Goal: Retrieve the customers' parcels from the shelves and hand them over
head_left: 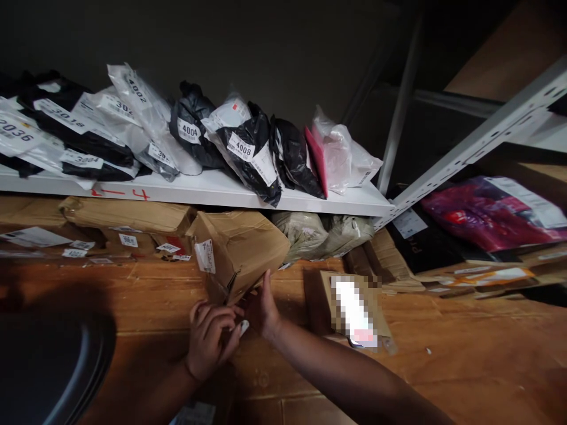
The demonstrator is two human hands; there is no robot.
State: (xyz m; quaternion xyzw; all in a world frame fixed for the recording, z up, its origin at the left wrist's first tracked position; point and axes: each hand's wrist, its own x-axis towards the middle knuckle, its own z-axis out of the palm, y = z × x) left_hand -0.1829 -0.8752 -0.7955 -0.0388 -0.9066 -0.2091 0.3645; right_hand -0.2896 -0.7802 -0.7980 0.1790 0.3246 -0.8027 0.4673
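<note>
A tilted brown cardboard box with a white label on its side is in front of me, partly under the white shelf. My right hand is at its lower right edge, thumb up along the side and fingers reaching beneath, where they are partly hidden. Just left of it, my left hand is closed, fingers curled, near the box's lower corner. A small white piece, perhaps a label, shows between its thumb and fingers. To the right, a small carton lies on the wooden floor under a phone-like object with a blurred-out screen.
Numbered black and white parcel bags, among them a black bag marked 4008, line the white shelf. Beneath it stand more cartons and greenish bags. A perforated metal post slants at right. Something dark and rounded fills the lower left.
</note>
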